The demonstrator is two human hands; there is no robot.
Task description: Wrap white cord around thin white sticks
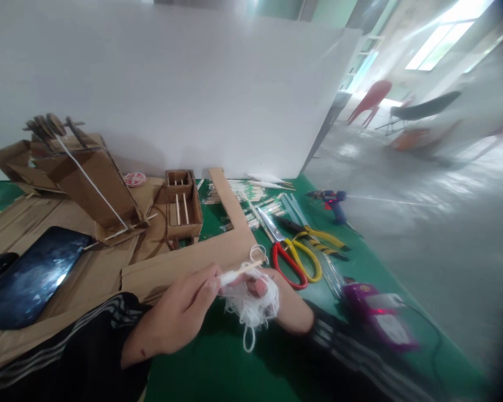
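My left hand (184, 304) pinches a thin wooden stick (248, 267) near its left end, where white string is wound round it. The stick points up and to the right. My right hand (283, 298) is closed round a loose tangle of white string (254, 307), its thumb pressed into the strands. One loop of string hangs below the tangle, and another curls above it over the edge of an L-shaped cardboard piece (201, 250). Most fingers of my right hand are hidden behind the string.
Red-and-yellow scissors (291, 265), pliers (322, 237) and a glue gun (335, 206) lie to the right, near a purple device (377, 315). Beyond are wooden sticks (251, 192) and a cardboard box (197, 209). A cardboard model (96, 184) and black tablet (36, 279) are at left.
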